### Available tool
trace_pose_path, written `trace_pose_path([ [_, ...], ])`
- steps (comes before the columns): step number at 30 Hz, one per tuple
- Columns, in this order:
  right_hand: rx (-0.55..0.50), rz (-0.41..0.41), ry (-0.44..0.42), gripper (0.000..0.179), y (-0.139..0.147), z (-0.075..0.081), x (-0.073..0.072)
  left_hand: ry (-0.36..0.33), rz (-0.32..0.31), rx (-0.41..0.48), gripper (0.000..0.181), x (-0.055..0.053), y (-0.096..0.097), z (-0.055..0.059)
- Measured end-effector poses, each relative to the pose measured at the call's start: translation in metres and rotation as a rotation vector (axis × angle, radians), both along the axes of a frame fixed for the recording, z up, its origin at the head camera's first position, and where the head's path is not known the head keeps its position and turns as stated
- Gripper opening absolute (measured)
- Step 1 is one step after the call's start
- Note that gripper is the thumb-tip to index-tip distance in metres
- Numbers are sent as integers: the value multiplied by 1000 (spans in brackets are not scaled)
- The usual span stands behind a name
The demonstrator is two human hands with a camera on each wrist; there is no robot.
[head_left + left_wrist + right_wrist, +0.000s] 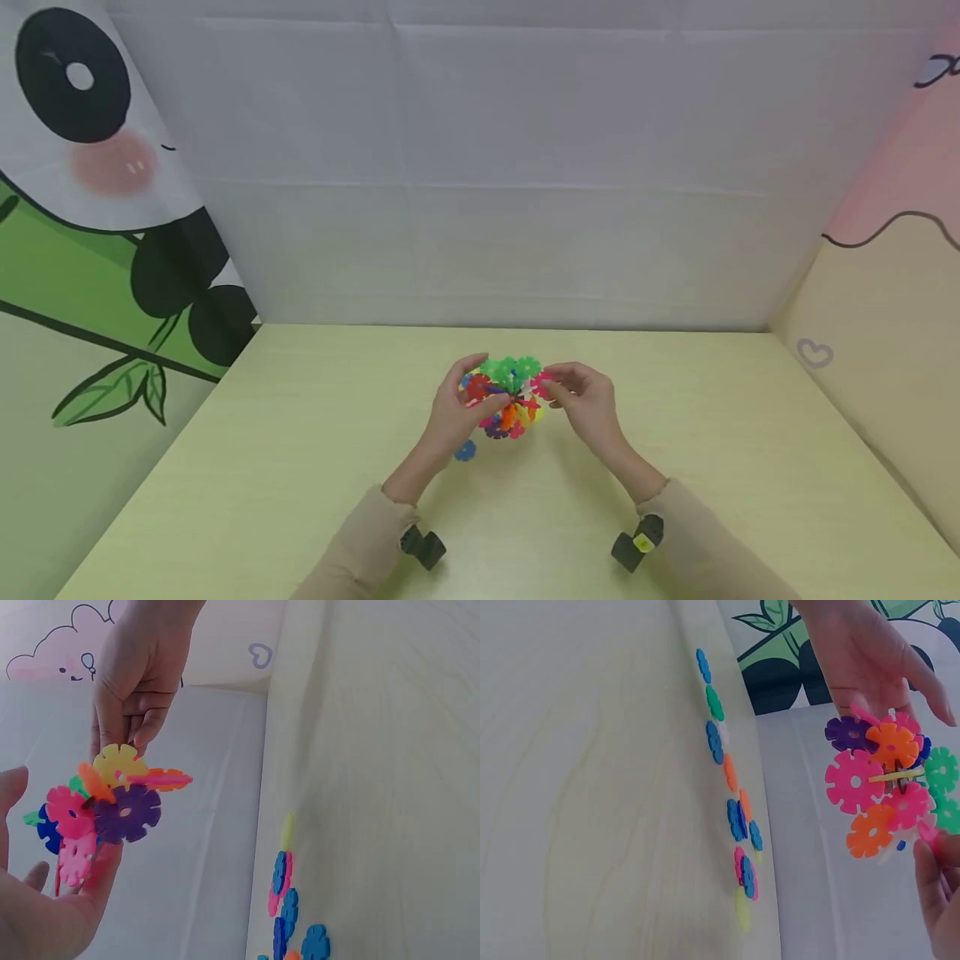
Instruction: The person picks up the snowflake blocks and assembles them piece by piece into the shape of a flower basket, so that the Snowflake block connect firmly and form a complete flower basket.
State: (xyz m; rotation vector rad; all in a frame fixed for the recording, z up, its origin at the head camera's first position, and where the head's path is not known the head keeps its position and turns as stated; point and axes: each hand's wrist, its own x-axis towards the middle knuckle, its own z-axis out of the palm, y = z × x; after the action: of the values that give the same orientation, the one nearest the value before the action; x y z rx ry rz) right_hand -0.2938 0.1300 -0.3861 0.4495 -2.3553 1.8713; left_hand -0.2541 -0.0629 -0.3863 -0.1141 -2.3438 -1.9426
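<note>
The cluster of slotted flower discs [906,804] is up in the air between your two hands, above the table, its pink, orange, purple, green, blue and yellow plates slotted together at many angles. Your left hand [452,417] supports it, fingers beneath and behind, thumb standing on the opposite side; whether that thumb presses a disc, you cannot tell. Your right hand [588,404] has its thumb and fingertips closed in a narrow pinch on a pink disc [928,832] at the cluster's edge; whether that disc is slotted in is hidden.

Expect the plastic to be light, fairly stiff and a little slick. The single plates look sturdy, but the slot joints are probably the weak point: squeezing the outer petals could twist one loose. Support the bundle near its dense core, and take a single disc flat across its faces, leaving its notches free.

On the pale wood-look table [300,467] below lie loose discs [714,742] in blue, green, orange, pink and yellow, with a blue disc [465,451] near your left wrist.

A dark device [637,542] at your right cuff bears a yellow label [643,543], too small to read. Farther out, the cartoon panda panel [172,258] and the heart-marked panel [862,333] show no legible brand or lettering.
</note>
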Motion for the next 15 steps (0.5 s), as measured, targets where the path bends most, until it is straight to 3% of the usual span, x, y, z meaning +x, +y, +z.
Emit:
trace_pose_path([
  [2,40,29,21,19,4,-1,-3,51,-34,-46,64,0,-3,1],
  [5,97,108,68,18,7,-1,-7,104,-138,-132,64,-1,-8,3],
  [9,131,217,104,17,8,1,-11,101,-285,-213,60,-3,-14,3],
  [12,148,256,106,18,6,2,-13,93,-310,-216,57,-3,-15,1],
  [15,160,267,105,18,3,2,-13,74,-280,-189,53,-3,-16,-1],
])
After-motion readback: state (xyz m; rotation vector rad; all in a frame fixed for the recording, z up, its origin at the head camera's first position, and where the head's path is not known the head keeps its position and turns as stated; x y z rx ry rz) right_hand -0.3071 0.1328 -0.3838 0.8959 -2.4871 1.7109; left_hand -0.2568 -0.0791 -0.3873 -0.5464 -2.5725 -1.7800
